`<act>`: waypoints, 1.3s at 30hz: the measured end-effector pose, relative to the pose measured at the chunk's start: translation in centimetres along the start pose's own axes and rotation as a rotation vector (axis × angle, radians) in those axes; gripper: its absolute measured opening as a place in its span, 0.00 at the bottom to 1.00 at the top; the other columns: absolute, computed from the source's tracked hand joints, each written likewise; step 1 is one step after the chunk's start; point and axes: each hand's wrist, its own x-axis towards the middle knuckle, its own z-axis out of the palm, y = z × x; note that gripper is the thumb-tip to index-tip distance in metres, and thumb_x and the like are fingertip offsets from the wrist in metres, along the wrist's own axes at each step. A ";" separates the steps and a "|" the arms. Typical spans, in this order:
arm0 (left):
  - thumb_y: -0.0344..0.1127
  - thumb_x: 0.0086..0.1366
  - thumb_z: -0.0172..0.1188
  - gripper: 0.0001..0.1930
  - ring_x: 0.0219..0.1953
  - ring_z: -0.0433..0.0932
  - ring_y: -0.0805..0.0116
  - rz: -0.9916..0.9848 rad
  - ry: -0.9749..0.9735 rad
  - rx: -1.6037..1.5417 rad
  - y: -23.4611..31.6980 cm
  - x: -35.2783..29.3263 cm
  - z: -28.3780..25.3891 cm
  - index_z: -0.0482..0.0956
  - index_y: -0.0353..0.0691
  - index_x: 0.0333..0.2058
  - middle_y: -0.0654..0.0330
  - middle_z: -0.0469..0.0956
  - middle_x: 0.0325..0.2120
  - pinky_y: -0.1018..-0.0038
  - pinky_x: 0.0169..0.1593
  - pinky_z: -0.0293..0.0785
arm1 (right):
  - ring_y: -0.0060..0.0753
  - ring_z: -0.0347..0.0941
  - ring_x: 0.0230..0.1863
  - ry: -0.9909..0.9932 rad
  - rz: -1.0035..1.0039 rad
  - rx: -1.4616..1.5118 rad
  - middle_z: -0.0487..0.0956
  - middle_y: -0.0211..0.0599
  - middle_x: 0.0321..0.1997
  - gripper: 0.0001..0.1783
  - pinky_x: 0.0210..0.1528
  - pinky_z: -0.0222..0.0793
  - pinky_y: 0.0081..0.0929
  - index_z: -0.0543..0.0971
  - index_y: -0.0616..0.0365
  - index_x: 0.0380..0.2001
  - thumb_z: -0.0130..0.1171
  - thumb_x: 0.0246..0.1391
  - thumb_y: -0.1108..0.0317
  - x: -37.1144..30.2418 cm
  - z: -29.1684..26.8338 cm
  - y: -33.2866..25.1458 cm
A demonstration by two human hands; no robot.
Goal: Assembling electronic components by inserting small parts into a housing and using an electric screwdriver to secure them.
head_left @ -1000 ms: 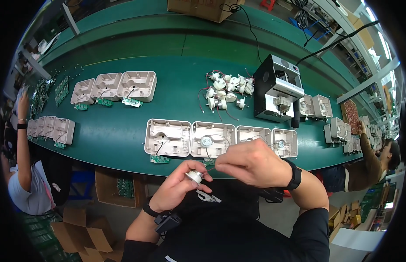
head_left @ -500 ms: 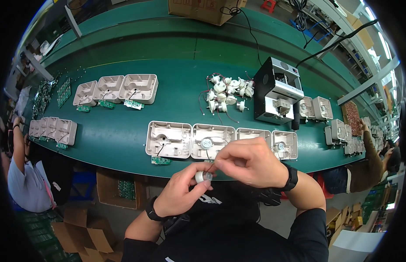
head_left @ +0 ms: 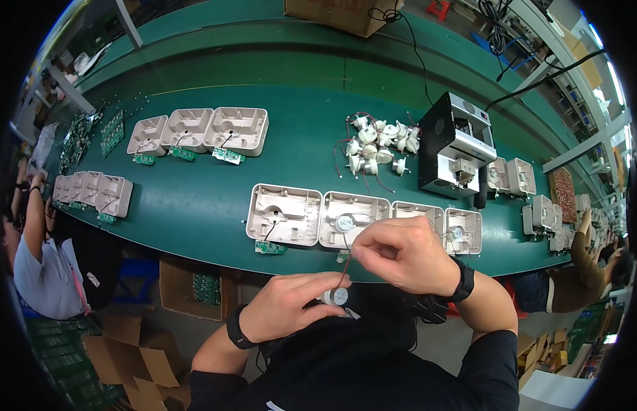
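Observation:
Between the thumb and fingers of my left hand (head_left: 291,305) is a small round white part (head_left: 337,296) with a silvery disc face. My right hand (head_left: 404,257) pinches its thin red wire (head_left: 345,271), which stretches up taut from the part. Behind my hands stands a row of pale plastic housings: the leftmost (head_left: 284,214) has a green circuit board (head_left: 269,248) at its front edge, and the second (head_left: 330,236) holds a similar silver-faced round part (head_left: 345,223). My right hand partly covers the third housing (head_left: 428,212).
Farther back lies a pile of white round parts (head_left: 378,145) with wires, beside a black-and-silver bench machine (head_left: 459,147). More housings (head_left: 239,130) with boards stand at left and right. Co-workers sit at both sides; a cardboard box (head_left: 174,296) is below the table edge.
My left hand has turned the round part so its silver face shows, and lowered it slightly. My right hand has drawn away from it, and the red wire now spans between them. The view has shifted.

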 end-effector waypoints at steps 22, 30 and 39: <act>0.30 0.52 0.70 0.15 0.55 0.75 0.55 0.048 0.357 0.635 -7.3 2.3 -7.3 0.83 0.41 0.41 0.59 0.82 0.42 0.61 0.55 0.70 | 0.32 0.78 0.25 0.005 0.025 -0.223 0.81 0.36 0.26 0.06 0.27 0.73 0.25 0.82 0.59 0.32 0.68 0.49 0.74 -6.6 -4.1 0.0; 0.27 0.44 0.74 0.19 0.50 0.74 0.50 -0.162 0.399 0.716 -6.6 3.1 -6.7 0.80 0.39 0.38 0.54 0.79 0.37 0.60 0.52 0.70 | 0.26 0.75 0.27 0.594 0.470 -0.386 0.81 0.35 0.28 0.08 0.32 0.71 0.23 0.81 0.65 0.35 0.66 0.53 0.72 -10.1 -12.4 7.8; 0.24 0.40 0.75 0.22 0.43 0.73 0.51 -0.164 0.334 0.840 -4.8 4.5 -5.5 0.79 0.38 0.37 0.53 0.74 0.37 0.61 0.47 0.71 | 0.46 0.80 0.40 0.564 0.514 -0.860 0.82 0.44 0.37 0.23 0.43 0.76 0.39 0.77 0.61 0.49 0.66 0.52 0.62 -10.7 -16.6 20.2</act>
